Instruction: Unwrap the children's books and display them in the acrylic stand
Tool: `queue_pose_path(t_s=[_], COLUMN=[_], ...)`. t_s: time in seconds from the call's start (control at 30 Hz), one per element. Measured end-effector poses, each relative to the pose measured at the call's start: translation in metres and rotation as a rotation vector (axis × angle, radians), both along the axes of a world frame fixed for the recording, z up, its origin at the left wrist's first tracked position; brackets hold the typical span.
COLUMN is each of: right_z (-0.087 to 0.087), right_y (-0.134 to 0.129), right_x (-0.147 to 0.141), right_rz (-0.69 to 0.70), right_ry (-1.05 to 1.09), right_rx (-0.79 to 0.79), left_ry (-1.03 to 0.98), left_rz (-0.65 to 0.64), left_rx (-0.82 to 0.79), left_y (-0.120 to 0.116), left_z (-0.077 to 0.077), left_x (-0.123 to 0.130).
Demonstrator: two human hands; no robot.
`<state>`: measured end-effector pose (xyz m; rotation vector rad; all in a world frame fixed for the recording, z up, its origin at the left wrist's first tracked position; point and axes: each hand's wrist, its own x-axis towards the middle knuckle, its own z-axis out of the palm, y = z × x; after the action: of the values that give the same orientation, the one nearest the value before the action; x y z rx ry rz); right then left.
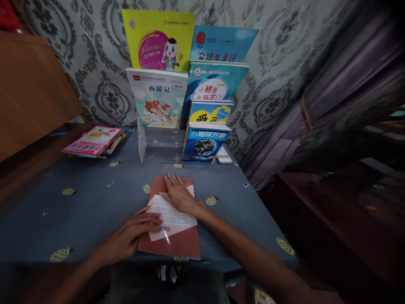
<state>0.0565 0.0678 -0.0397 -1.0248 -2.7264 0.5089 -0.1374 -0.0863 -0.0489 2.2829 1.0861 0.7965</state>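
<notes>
A thin reddish-brown book [185,245] with a pale printed panel lies closed on the table near its front edge. My right hand [179,194] rests flat on the upper part of its cover, fingers stretched out. At the book's left side, my left hand [139,232] lies with its fingers extended over the cover's edge. Neither hand grips anything. Just beyond the book stands a clear acrylic book rack [161,154], stepped, with books in its tiers. In its left column are a white book [158,99] and a yellow-green book [158,40]. A blue book with a globe [204,145] fronts the right column.
A stack of books [93,141] with a pink one on top lies at the table's back left. The blue-grey tablecloth [104,211] has a pineapple print. Patterned wallpaper [104,63] rises behind, with a purple curtain [294,114] and dark red furniture [316,219] at right.
</notes>
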Motion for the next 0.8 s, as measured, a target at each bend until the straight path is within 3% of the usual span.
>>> queue_pose_path(t_s=[0.2, 0.43, 0.6, 0.8], right_z=[-0.006, -0.003, -0.001, 0.003], right_y=[-0.002, -0.014, -0.028, -0.063], right_x=[0.041, 0.059, 0.077, 0.111], right_rz=[-0.102, -0.125, -0.060, 0.073], right_ry=[-0.006, -0.024, 0.026, 0.181], right_rx=[0.040, 0.039, 0.014, -0.006], left_ry=[-0.011, -0.010, -0.017, -0.057], left_rz=[-0.003, -0.010, -0.014, -0.012], left_rx=[0.011, 0.003, -0.023, -0.067], left_y=[-0.001, 0.000, 0.001, 0.003], left_z=[-0.004, -0.003, -0.001, 0.002], left_x=[-0.001, -0.001, -0.001, -0.001])
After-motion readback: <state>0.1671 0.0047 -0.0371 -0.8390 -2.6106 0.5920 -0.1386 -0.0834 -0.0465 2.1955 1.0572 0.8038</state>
